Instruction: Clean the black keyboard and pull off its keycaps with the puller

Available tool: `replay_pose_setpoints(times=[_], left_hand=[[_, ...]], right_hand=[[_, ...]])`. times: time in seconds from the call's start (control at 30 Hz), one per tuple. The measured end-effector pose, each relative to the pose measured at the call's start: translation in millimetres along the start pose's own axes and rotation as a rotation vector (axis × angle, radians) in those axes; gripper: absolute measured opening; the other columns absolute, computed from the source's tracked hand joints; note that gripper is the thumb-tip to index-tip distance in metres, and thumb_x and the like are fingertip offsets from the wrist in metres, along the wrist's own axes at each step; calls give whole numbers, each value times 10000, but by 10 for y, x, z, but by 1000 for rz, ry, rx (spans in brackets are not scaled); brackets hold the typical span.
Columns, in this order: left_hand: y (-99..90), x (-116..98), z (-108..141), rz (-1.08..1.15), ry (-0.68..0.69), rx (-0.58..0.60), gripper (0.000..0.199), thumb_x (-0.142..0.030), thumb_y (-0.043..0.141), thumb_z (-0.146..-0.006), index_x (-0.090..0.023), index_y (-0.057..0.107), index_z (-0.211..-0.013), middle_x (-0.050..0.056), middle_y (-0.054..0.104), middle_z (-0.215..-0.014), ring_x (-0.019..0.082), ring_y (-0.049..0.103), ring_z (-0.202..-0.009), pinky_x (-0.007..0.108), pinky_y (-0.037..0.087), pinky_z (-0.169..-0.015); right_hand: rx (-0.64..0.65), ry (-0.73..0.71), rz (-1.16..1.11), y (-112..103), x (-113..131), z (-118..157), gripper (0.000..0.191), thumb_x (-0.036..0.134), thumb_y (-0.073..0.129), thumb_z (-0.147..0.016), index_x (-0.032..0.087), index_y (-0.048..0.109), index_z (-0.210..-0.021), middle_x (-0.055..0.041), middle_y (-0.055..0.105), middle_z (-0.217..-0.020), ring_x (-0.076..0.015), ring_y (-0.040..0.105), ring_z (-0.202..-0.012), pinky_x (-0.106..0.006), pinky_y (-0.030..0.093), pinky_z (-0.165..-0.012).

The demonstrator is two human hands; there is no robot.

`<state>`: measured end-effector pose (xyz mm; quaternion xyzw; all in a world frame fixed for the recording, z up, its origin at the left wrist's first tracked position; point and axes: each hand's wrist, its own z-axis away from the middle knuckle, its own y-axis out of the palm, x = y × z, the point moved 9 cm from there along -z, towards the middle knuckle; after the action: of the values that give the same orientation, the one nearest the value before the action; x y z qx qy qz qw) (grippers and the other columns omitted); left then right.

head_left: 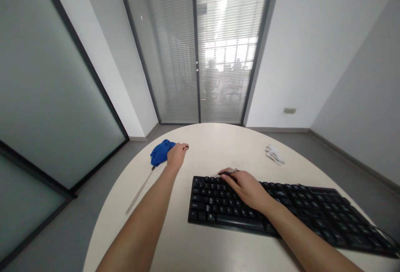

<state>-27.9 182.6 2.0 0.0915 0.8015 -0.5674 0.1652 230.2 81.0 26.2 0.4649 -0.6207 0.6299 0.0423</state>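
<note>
A black keyboard (231, 220) lies across the near right part of the round table. My right hand (246, 186) rests over its upper edge, fingers curled around something dark that they mostly cover. Left of the keyboard, my left hand (176, 155) is closed, a small dark piece (187, 147) showing at its fingertips. A crumpled blue cloth (161, 152) lies right beside that hand, partly behind it. From under the cloth a thin pale stick (139, 192) with a dark end points towards me.
The cream round table (215, 138) has a curved far edge. White gloves (274, 154) lie at its far right. A cable (386, 235) runs at the keyboard's right end. Beyond the table stand glass panels with blinds (175, 76).
</note>
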Motion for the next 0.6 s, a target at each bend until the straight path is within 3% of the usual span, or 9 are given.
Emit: replay_pose_setpoints(times=[0.6], left_hand=[[-48, 52, 59, 10, -22, -29, 368, -328, 549, -949, -288, 625, -1306, 65, 718, -1112, 217, 668, -966, 277, 482, -808]], right_hand=[[-12, -34, 20, -26, 57, 20, 360, 421, 406, -1016, 238, 707, -1090, -43, 726, -1117, -240, 651, -1072, -369, 450, -986]])
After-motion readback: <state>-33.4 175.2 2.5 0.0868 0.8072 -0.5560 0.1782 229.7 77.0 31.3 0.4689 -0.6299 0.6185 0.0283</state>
